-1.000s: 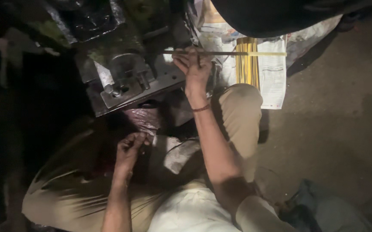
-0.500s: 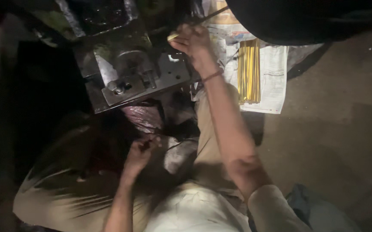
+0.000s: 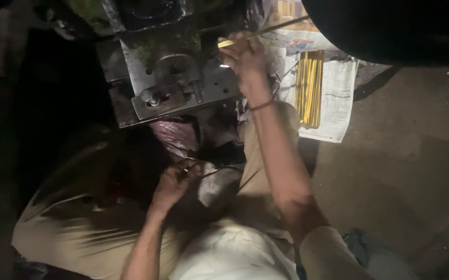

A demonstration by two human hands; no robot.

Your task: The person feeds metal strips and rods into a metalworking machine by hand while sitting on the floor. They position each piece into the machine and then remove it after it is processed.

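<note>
The thin yellow rod [image 3: 258, 35] slants up-right; my right hand [image 3: 245, 57] pinches its near end against the metal machine [image 3: 170, 83]. My left hand [image 3: 175, 181] is curled; its hold is unclear.

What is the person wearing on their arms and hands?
Both hands are bare, with no gloves. The right hand has a thin dark band around its wrist, and the forearm below it is uncovered up to a pale short sleeve near the elbow. The left hand has nothing clear on its wrist, and its forearm is bare too. The light is dim, so small details are hard to see.
</note>
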